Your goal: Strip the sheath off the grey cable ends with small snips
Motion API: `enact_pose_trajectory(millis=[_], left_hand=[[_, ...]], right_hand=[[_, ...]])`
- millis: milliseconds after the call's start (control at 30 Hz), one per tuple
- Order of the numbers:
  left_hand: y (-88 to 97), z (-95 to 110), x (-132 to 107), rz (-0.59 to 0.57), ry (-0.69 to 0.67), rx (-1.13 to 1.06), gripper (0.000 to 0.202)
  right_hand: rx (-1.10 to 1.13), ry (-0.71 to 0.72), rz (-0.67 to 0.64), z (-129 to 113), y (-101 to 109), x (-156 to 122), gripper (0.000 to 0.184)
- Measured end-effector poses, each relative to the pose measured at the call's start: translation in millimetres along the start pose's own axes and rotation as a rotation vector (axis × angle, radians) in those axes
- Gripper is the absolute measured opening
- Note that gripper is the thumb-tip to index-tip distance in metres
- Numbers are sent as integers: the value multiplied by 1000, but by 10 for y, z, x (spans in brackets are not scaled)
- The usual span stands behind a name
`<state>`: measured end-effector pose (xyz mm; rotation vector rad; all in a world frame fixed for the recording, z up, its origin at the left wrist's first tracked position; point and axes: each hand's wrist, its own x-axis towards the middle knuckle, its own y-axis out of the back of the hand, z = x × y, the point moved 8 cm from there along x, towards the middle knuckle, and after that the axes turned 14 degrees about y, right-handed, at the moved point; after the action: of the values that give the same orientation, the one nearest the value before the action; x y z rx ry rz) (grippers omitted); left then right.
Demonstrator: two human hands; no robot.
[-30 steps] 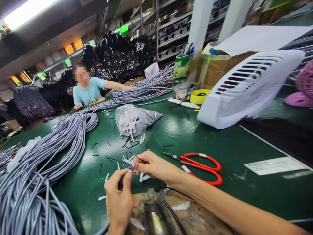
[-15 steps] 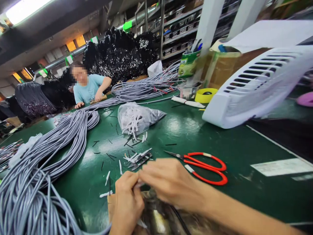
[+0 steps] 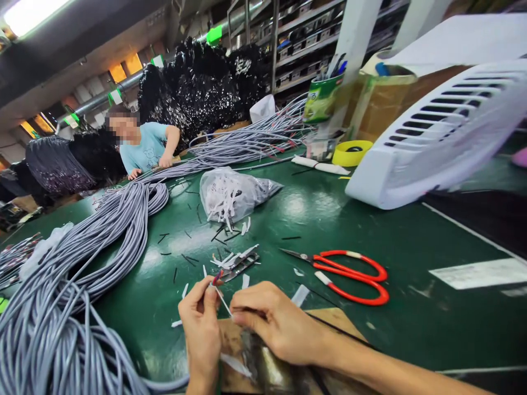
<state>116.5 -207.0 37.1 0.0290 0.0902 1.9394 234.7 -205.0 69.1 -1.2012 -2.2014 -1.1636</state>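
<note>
My left hand (image 3: 200,323) is closed in a pinch around a small bundle of red and bluish wires (image 3: 217,277), whose tips poke out above the thumb. From there a thin white strand (image 3: 224,300) stretches to my right hand (image 3: 274,318), which pinches its other end between thumb and fingers. Whether the strand is a wire or a thread I cannot tell. Below the hands lies a brown board (image 3: 329,323) with a shiny, clear-wrapped object (image 3: 274,370) on it. A grey cable (image 3: 164,385) reaches my left wrist, where it is hidden.
Red-handled scissors (image 3: 349,277) and small metal snips (image 3: 241,266) lie beyond my hands, among white and black scraps. Behind stands a plastic bag (image 3: 230,197) of white strips. Grey cable coils (image 3: 119,236) fill the left; a white fan (image 3: 436,137) stands right. A person (image 3: 150,145) works across the table.
My hands have drawn apart; the coloured wires and the white strand between them now show. My right hand has moved slightly right and down, and more of the brown board is visible.
</note>
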Motion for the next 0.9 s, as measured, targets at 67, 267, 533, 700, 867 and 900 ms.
enact_pose_trajectory(millis=[67,267,533,700,867,900], left_hand=[[29,-72,36,10,68,-86,37],[-94,-150,95,-131,247,-306,40],[-255,-151,10,-379,529,-618,45],[-195,-108,9,-390,417,-778,27],[-112,3,13,-371,171,-756,28],[-90,34,7,-360,112,-726,29]], right_hand=[[-77,23,-19,-25,-29,-13,30],[-331,-164,-188,333,54,-152,20],[-702,15,-399,637,55,-13,14],[-767,74,-424,748,-40,65,21],[-839,-12,-296,724,64,13,35],[-829,-38,-257,702,98,-7,37]])
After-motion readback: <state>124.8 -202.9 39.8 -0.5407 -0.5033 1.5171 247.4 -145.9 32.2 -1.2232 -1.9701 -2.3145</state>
